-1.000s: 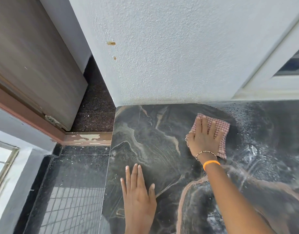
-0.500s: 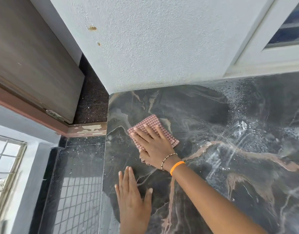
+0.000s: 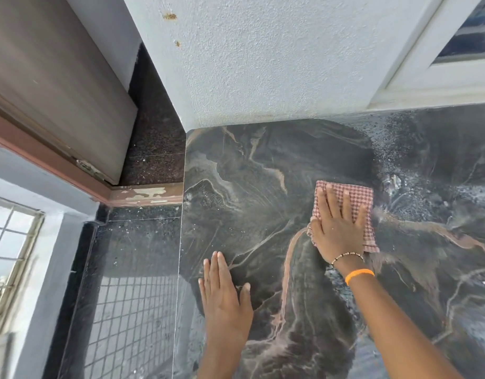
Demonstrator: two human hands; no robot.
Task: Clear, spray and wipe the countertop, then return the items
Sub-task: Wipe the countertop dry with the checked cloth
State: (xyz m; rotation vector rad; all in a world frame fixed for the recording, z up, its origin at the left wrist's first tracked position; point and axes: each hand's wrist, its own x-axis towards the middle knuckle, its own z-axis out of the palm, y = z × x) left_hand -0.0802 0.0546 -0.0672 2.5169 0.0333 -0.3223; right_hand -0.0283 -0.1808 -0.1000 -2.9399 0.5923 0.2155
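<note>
Head view, looking down on a dark, brown-veined marble tabletop (image 3: 263, 170). Right hand (image 3: 338, 228): fingers straight and slightly spread, palm down, pressing flat on a folded red-and-white checked cloth (image 3: 358, 198); the cloth lies on the tabletop right of centre, its far edge and right edge showing beyond the fingertips, its near right corner showing beside the wrist; nothing is pinched or curled round. The right wrist carries a beaded bracelet (image 3: 348, 255) and, just behind it, an orange band (image 3: 360, 274). Left hand (image 3: 225, 299): fingers straight and held together, thumb set apart to the right, palm flat on the bare tabletop near its left edge; it holds nothing; it lies well apart from the cloth, nearer the viewer. Spray droplets (image 3: 416, 170) and wet streaks cover the tabletop to the right of the cloth; the surface to the left of the cloth appears smoother, with faint smear marks. Behind the tabletop: a white textured wall (image 3: 263, 64), meeting the stone along its far edge; a white window frame (image 3: 432, 77) at upper right. To the left, beyond the tabletop's edge: a lower black speckled ledge (image 3: 132, 269) reflecting a window grille; a grey-brown door (image 3: 52, 77) with a reddish frame at upper left; a barred window (image 3: 9, 242) at far left.
</note>
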